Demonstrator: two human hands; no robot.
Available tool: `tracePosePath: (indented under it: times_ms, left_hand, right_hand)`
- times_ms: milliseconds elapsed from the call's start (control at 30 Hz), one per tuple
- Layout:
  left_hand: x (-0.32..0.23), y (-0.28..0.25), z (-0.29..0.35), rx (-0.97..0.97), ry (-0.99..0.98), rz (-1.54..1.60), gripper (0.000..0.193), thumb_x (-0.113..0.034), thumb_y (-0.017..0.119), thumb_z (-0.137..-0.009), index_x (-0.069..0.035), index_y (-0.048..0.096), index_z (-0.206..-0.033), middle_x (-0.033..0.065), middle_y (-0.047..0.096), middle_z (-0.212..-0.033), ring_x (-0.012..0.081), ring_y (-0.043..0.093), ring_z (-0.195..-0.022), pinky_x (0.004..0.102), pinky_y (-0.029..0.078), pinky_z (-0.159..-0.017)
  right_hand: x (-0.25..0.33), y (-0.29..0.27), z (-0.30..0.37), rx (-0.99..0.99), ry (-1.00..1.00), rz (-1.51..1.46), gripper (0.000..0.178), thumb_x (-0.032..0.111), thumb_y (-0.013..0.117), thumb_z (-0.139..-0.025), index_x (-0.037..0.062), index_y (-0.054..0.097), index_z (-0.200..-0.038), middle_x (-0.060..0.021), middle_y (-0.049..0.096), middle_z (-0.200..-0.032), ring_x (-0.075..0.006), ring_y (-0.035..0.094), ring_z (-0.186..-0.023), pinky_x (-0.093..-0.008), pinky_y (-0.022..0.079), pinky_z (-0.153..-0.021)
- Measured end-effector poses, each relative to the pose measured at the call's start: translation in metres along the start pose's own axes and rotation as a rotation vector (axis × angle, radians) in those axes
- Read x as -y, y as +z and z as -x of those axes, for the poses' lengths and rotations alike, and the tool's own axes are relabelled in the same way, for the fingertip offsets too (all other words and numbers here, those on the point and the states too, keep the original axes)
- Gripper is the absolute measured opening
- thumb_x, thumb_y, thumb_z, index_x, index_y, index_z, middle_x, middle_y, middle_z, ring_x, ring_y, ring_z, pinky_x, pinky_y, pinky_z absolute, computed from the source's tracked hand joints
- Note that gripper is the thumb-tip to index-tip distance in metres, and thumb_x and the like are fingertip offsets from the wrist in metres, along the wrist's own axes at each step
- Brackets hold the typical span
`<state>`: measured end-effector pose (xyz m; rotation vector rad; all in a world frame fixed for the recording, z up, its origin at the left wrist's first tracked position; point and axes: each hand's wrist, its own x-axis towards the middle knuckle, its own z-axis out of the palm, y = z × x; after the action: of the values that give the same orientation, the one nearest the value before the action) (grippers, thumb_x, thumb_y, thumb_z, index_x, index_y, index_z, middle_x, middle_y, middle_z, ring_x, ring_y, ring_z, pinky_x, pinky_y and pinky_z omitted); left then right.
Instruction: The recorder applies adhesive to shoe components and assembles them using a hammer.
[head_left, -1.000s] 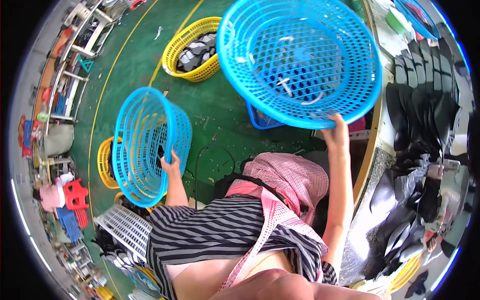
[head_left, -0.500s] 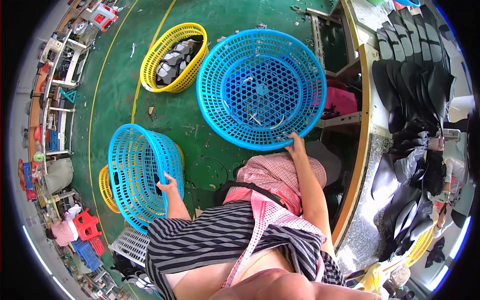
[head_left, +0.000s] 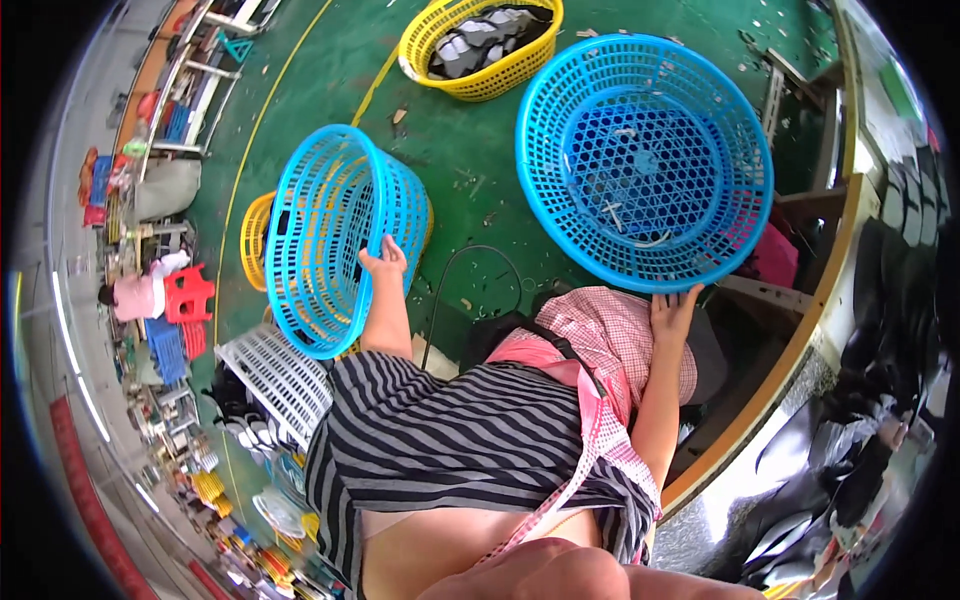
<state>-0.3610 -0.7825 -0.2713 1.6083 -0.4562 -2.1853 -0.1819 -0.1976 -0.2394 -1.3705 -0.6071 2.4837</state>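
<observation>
My left hand (head_left: 384, 258) is closed on the near right rim of an oval blue plastic basket (head_left: 400, 205). This basket is tipped on its side, its mouth turned left, and a yellow basket (head_left: 255, 240) shows behind it. On the right, a large round blue basket (head_left: 535, 190) has its mouth facing up, with a few pale scraps in its bottom. Against its near rim lie the fingertips of my right hand (head_left: 674, 312), fingers stretched and apart; whether any hook beneath the rim is hidden.
A yellow basket (head_left: 500, 75) of dark and grey pieces stands on the green floor beyond. To my right runs a workbench (head_left: 790, 420) heaped with black pieces. A white basket (head_left: 275, 375) and a red stool (head_left: 188, 293) lie to the left.
My right hand's fingers have come off the top of the round basket's rim to its near side. My left hand keeps its hold. The whole view has shifted, moving both blue baskets rightward in it.
</observation>
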Motion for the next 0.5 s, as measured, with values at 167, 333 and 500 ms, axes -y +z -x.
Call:
tracePosePath:
  times_ms: [167, 333, 500]
  left_hand:
    - [0.013, -0.003, -0.009, -0.006, -0.176, 0.011, 0.036, -0.020, 0.047, -0.085, 0.005, 0.065, -0.102, 0.0197, 0.070, -0.092, 0.0289, 0.071, -0.078, 0.0294, 0.061, -0.052]
    - [0.025, 0.001, -0.005, -0.026, -0.231, 0.268, 0.068, -0.058, 0.053, -0.086, 0.005, 0.061, -0.110, 0.0182, 0.068, -0.097, 0.0292, 0.069, -0.084, 0.0285, 0.061, -0.050]
    - [-0.014, 0.031, -0.001, 0.150, -0.163, 0.189, 0.082, -0.074, 0.051, -0.083, 0.001, 0.061, -0.114, 0.0132, 0.070, -0.101, 0.0261, 0.069, -0.086, 0.0329, 0.061, -0.060]
  right_hand:
    - [-0.002, -0.003, -0.005, -0.027, -0.011, -0.044, 0.078, 0.059, 0.064, -0.085, 0.0087, 0.040, -0.140, -0.0099, 0.040, -0.145, -0.0286, 0.043, -0.130, -0.0415, 0.036, -0.110]
    - [-0.003, -0.004, -0.005, -0.020, 0.007, -0.034, 0.078, 0.058, 0.064, -0.085, 0.0080, 0.040, -0.140, -0.0093, 0.041, -0.145, -0.0276, 0.044, -0.130, -0.0416, 0.037, -0.109]
    - [0.001, -0.008, -0.002, -0.053, -0.039, -0.104, 0.071, 0.057, 0.066, -0.085, 0.0094, 0.045, -0.134, -0.0077, 0.046, -0.139, -0.0261, 0.046, -0.126, -0.0397, 0.040, -0.104]
